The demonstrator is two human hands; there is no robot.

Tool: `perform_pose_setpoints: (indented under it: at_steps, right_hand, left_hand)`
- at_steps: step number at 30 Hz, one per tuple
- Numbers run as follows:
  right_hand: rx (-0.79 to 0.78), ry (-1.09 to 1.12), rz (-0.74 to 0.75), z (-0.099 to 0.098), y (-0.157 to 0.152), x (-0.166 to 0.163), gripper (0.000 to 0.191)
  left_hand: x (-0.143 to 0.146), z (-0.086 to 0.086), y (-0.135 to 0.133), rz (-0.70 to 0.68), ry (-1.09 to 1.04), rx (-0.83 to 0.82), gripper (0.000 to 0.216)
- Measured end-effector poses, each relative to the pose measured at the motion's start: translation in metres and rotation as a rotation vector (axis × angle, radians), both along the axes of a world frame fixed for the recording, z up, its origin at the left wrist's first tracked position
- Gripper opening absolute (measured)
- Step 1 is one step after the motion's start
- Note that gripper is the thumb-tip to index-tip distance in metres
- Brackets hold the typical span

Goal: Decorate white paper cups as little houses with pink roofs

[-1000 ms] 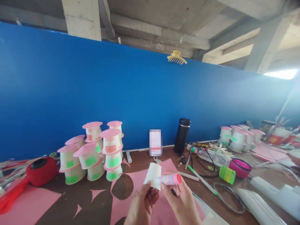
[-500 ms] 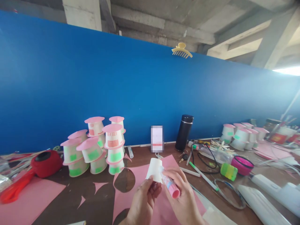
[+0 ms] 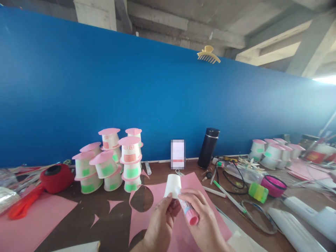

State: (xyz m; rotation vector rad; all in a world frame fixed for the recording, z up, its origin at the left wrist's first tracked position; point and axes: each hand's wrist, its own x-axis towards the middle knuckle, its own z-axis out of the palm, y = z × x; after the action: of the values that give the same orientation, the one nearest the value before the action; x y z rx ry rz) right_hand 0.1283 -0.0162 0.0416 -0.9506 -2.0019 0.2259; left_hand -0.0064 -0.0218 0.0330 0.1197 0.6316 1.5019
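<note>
A small white paper cup, upside down, is pinched by my left hand at its lower edge. My right hand is wrapped round a glue stick whose pink base points toward me. The glue stick's far end meets the cup's right side, partly hidden by my fingers. Below both hands lies a pink paper sheet with round holes cut in it. Stacked white cups with pink paper roofs and green patches stand to the left.
A red tape measure-like case and red-handled scissors lie at left. A black flask stands behind my hands. Markers, a black cable, a pink pouch and more roofed cups fill the right side. A blue partition rises behind.
The view has shifted slightly, moving the background a little to the right. The glue stick has turned and slid slightly left against the cup. Both hands keep their holds.
</note>
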Motion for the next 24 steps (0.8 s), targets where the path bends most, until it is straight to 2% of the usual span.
perform_pose_setpoints:
  at_steps: [10, 19, 24]
  right_hand:
    - [-0.063, 0.016, 0.016, 0.004, -0.001, -0.003, 0.047]
    - [-0.089, 0.054, -0.058, 0.012, -0.002, -0.003, 0.021]
    - [-0.170, 0.149, -0.078, 0.015, -0.004, -0.005, 0.012]
  left_hand:
    - [-0.002, -0.001, 0.002, 0.025, 0.015, -0.004, 0.006]
    - [-0.006, 0.004, 0.002, 0.035, 0.026, -0.143, 0.004]
    - [-0.006, 0.003, 0.004, 0.029, 0.019, -0.146, 0.003]
